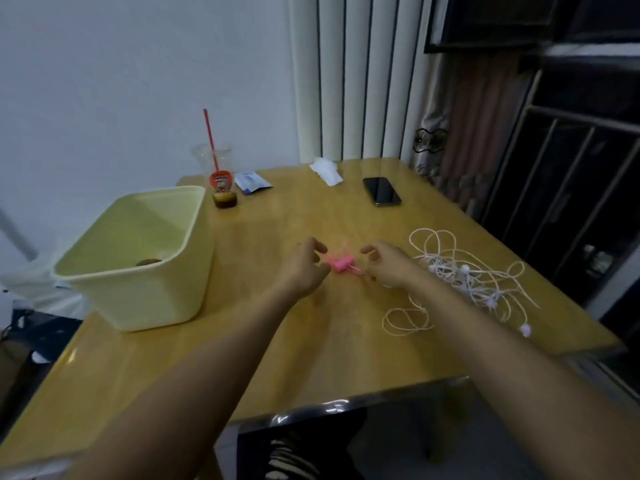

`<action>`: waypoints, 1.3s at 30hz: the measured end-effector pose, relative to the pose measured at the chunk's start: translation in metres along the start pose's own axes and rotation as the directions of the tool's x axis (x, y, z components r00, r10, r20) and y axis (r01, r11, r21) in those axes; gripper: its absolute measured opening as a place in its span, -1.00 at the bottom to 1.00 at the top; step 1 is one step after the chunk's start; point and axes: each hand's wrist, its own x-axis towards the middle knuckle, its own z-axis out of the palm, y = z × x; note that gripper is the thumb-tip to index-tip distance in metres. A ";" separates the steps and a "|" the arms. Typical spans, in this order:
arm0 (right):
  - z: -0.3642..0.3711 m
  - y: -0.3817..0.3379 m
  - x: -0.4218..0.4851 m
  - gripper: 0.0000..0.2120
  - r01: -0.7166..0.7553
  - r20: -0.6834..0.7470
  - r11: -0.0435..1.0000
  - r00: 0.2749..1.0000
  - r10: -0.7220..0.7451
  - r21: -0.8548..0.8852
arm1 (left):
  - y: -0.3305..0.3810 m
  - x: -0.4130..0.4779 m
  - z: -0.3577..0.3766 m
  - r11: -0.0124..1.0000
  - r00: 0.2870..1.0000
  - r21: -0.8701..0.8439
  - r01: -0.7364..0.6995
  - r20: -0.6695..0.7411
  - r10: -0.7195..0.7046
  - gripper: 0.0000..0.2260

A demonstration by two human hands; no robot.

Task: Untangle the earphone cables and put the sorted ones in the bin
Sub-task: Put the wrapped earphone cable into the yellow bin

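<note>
A small bundle of pink earphone cable (340, 263) lies at the middle of the wooden table (311, 348). My left hand (304, 266) is at its left end, thumb and curled fingers pinching the bundle. My right hand (385, 265) is at its right end, pinching a thin pink strand that sticks out. The picture is blurred at the fingertips. A tangle of white earphone cables (467, 277) spreads over the table to the right of my right hand. The pale yellow bin (145, 299) stands at the left, with one small dark thing (149, 262) on its bottom.
At the back of the table stand a plastic cup with a red straw (223, 188), a blue-white packet (252, 182), a crumpled tissue (325, 170) and a black phone (381, 191). The table's front edge is close to my body. Dark shelving stands on the right.
</note>
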 end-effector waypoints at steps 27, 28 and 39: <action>-0.047 0.023 -0.008 -0.85 0.145 -0.419 0.976 0.906 -0.065 0.163 | 0.020 0.036 0.049 0.953 0.967 0.271 -0.137 -0.172 0.188 -0.80; -0.052 0.028 -0.014 -0.85 0.135 -0.456 0.980 0.888 -0.054 0.147 | 0.025 0.032 0.054 0.950 0.958 0.273 -0.152 -0.198 0.210 -0.81; -0.054 0.078 -0.067 -0.33 0.055 0.055 0.963 0.998 -0.042 -0.264 | 0.044 0.012 0.088 0.909 0.950 0.304 -0.286 0.217 0.227 -0.78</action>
